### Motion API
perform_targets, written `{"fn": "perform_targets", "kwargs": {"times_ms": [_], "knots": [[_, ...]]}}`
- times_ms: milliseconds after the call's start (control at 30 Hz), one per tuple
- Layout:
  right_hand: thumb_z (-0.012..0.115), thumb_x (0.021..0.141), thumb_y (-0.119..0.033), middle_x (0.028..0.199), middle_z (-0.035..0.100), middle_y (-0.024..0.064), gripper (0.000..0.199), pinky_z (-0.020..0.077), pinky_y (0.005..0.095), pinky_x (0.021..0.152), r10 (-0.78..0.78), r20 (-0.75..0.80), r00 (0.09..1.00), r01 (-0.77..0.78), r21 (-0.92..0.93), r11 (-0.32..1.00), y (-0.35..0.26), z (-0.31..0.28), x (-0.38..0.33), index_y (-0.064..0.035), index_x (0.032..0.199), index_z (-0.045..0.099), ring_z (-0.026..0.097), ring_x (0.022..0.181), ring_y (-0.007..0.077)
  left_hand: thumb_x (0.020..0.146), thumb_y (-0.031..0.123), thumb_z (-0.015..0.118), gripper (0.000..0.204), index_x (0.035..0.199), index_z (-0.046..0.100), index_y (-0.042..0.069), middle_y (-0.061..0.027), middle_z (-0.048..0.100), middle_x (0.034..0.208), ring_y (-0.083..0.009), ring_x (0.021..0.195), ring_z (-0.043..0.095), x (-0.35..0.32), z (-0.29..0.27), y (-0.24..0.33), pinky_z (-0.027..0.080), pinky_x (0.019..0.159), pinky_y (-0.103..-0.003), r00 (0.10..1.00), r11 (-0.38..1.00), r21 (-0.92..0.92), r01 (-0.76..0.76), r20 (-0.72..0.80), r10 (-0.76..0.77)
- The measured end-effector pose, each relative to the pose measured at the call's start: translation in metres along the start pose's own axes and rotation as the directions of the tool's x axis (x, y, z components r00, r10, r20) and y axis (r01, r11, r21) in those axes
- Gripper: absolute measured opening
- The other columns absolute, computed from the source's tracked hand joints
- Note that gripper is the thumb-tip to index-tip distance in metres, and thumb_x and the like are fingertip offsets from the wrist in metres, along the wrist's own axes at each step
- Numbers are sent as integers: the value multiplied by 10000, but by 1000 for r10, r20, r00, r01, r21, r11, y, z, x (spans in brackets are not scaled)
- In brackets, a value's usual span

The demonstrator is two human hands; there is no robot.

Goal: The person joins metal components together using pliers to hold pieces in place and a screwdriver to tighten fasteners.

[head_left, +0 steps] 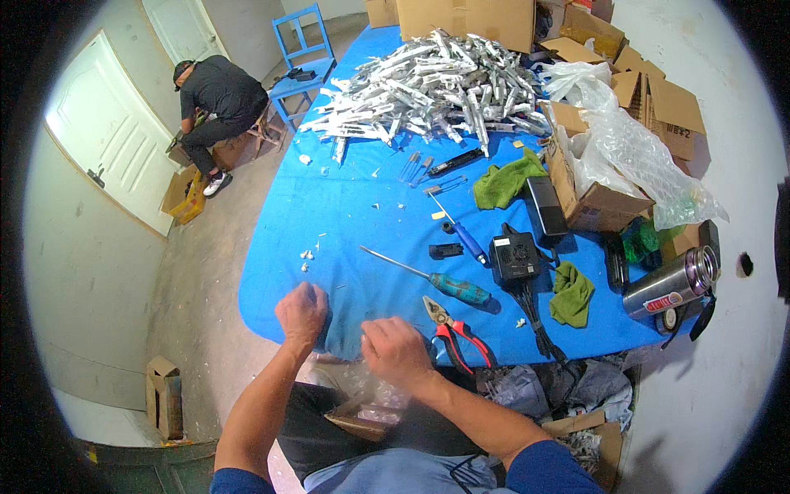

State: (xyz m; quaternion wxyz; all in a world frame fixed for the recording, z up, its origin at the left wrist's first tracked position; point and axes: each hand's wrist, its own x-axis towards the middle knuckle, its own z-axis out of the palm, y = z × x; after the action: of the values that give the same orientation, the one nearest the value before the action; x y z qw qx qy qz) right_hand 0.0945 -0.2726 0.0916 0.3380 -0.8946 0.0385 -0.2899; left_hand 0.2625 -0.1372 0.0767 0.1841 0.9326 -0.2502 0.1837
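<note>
My left hand point(302, 314) is curled into a loose fist at the near left edge of the blue tablecloth point(304, 214). To its right, my right hand point(397, 351) has its fingers bent inward at the cloth's front edge. Creased cloth lies between the two hands; whatever the fingers may hold is hidden. Red-handled pliers point(454, 333) with open jaws lie just right of my right hand. Farther in are a screwdriver with a teal handle point(459, 287) and a blue-handled tool point(470, 243) with a thin shaft. Small white bits point(306, 255) lie beyond my left hand.
A heap of silvery-white wrapped pieces point(436, 86) covers the table's far end. Along the right stand a black adapter with cables point(515, 257), green cloths point(571, 294), a steel flask point(671, 284) and a carton with plastic wrap point(605, 206). A person point(218, 107) sits at the far left.
</note>
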Motion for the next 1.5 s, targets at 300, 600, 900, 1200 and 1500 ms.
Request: {"fn": "perform_targets", "kwargs": {"times_ms": [300,600,900,1200,1500], "knots": [[625,818,-157,913,635,127,216,500,429,747,113,77,991,-127,209,970,4,-7,0,-33,995,618,604,841,320,849,256,597,301,641,528,49,-178,572,611,-378,572,573,2,6,-5,432,538,-461,999,1000,14,14,33,-15],[632,838,-206,941,647,173,226,510,459,770,90,153,984,-105,87,991,31,-79,57,-32,982,636,624,889,354,857,276,585,309,651,535,51,-175,584,626,-374,598,582,5,2,2,433,567,-468,995,997,66,36,87,-42],[571,829,-239,901,660,222,225,504,515,737,346,140,928,-295,-294,909,129,-104,144,-32,893,631,638,842,403,841,262,591,307,632,534,45,-184,584,620,-379,583,581,12,3,6,432,541,-467,996,998,32,45,73,-47],[607,808,-263,1036,664,240,292,502,468,863,611,-176,772,-621,-412,666,214,-132,248,-17,955,666,637,979,408,844,232,592,287,636,520,47,-179,564,601,-377,562,568,6,-1,1,427,531,-459,995,998,27,50,82,-52],[678,722,-269,965,692,199,332,505,413,815,613,-271,742,-669,-357,652,305,-141,264,-26,947,679,662,941,339,841,210,594,290,622,498,46,-176,557,592,-371,549,560,10,-5,5,414,523,-456,994,999,24,46,100,-48]]}}
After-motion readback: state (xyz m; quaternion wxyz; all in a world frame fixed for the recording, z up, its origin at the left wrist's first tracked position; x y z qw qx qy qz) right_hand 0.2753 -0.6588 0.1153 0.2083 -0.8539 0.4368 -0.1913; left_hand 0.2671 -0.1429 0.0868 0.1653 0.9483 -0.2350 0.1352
